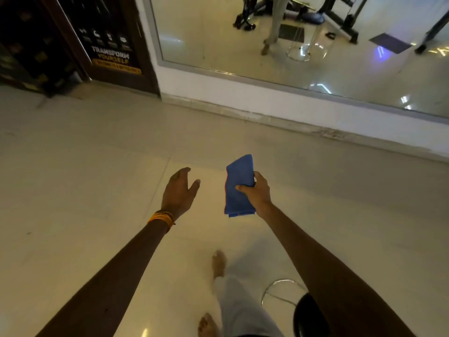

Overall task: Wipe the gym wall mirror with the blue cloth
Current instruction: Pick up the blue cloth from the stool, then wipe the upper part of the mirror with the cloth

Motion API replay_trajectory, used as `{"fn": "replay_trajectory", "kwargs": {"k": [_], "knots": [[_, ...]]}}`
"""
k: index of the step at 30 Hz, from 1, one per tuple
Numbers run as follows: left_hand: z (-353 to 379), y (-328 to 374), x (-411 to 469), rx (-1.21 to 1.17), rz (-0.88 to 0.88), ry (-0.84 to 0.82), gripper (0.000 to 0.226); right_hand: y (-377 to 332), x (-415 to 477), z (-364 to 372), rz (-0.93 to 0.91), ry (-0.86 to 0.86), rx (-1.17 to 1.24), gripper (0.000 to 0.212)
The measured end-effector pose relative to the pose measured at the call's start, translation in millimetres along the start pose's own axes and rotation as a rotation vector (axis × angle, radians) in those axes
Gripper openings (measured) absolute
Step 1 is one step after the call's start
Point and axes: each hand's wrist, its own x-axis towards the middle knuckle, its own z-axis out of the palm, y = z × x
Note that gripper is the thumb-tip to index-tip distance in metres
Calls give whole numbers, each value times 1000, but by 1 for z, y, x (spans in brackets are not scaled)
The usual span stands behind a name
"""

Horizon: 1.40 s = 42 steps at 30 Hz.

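Your right grip (256, 193) pinches the folded blue cloth (239, 181) out over the floor (97, 154), probably kept flat for a clean wiping face. Your left grip (178, 190) spreads wide, holding nothing. The wall mirror (218, 40) stands ahead, not yet reached.

Glossy pale tiled floor (73, 166). Far left, a dark poster (110, 55) reads "TRANSFORM YOURSELF". A white wall base (243, 96) runs diagonally. Bottom right, a black-seated stool (303, 317) stands beside a bare foot (218, 262).
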Motion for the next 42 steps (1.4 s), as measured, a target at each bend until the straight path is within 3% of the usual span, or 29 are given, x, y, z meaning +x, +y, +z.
{"fn": "replay_trajectory", "kwargs": {"k": [12, 16, 22, 32, 35, 38, 42], "knots": [[-102, 2, 304, 51, 57, 19, 57, -183, 262, 72, -42, -39, 63, 63], [-147, 0, 393, 46, 45, 77, 56, -254, 339, 97, -89, -45, 91, 82], [-218, -16, 543, 48, 91, 110, 57, -369, 453, 138, -173, -16, 72, 51], [-376, 2, 778, -35, 271, 150, 58, -593, 612, 185, -300, 164, 92, 56], [-424, 21, 839, -33, 350, 196, 58, -663, 652, 190, -395, 235, 90, 74], [-475, 43, 899, -18, 424, 268, 59, -732, 691, 194, -514, 349, 27, 78], [-543, 69, 978, 18, 522, 368, 61, -820, 731, 192, -638, 493, 3, 67]]}}
